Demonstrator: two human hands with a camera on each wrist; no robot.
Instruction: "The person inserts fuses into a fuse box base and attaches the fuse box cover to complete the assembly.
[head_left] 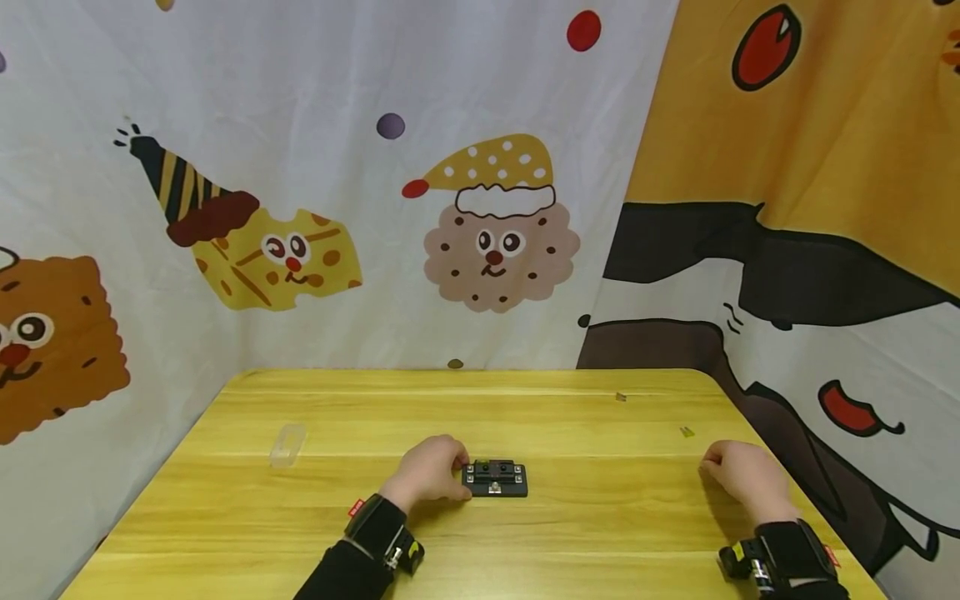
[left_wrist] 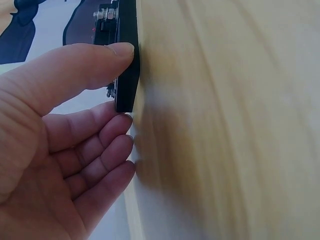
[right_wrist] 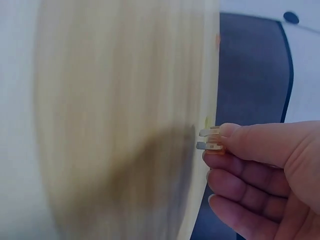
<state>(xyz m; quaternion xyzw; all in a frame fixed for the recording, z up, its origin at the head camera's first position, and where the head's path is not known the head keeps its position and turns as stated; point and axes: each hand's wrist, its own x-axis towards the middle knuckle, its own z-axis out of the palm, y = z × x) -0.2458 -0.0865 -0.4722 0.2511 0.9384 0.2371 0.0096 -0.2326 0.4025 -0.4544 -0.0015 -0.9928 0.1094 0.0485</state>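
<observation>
A small black fuse block [head_left: 495,481] with metal screw terminals lies on the table; a bit of green shows on its top. My left hand [head_left: 429,471] is at its left end. The left wrist view shows the thumb [left_wrist: 100,62] on the front edge of the block [left_wrist: 128,65] and the index finger at its end, the other fingers loosely bent below. Over the table's right side, my right hand [head_left: 746,479] pinches a translucent orange blade fuse [right_wrist: 215,141] between thumb and index finger. Its two metal prongs stick out past the fingertips; the head view hides it.
On the table's left lies a clear plastic case [head_left: 287,446]. Toward the back right are a small brownish piece [head_left: 621,397] and a small yellow-green piece [head_left: 686,432], too small to make out fully. A printed curtain [head_left: 300,125] hangs behind the wooden table [head_left: 525,550].
</observation>
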